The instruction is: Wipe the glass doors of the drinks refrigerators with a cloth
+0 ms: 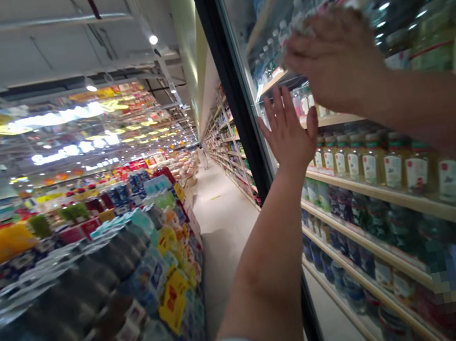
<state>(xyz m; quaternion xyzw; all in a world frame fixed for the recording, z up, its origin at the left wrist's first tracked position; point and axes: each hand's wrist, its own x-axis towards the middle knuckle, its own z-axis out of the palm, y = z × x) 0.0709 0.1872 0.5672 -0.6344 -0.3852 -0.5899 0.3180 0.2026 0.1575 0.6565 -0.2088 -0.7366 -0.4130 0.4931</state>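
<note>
My left hand [292, 138] lies flat against the glass door [271, 151] of a drinks cooler, close to its black frame, with the fingers spread. Higher up and to the right, my right hand [338, 60] is pressed to the same glass and smeared by motion. Something pale and crumpled shows along its far edge, too blurred to name; the palm side is hidden. Behind the glass, bottles of pale yellow drink [370, 160] stand in a row on a wooden-edged shelf [390, 189].
The door's black frame [235, 87] runs from top to bottom beside my left arm. Shrink-wrapped bottle packs [96, 276] with yellow price signs [174, 300] are stacked on the left. An aisle [212, 208] leads away past long shelves [224, 136]; a person [202, 156] is far down it.
</note>
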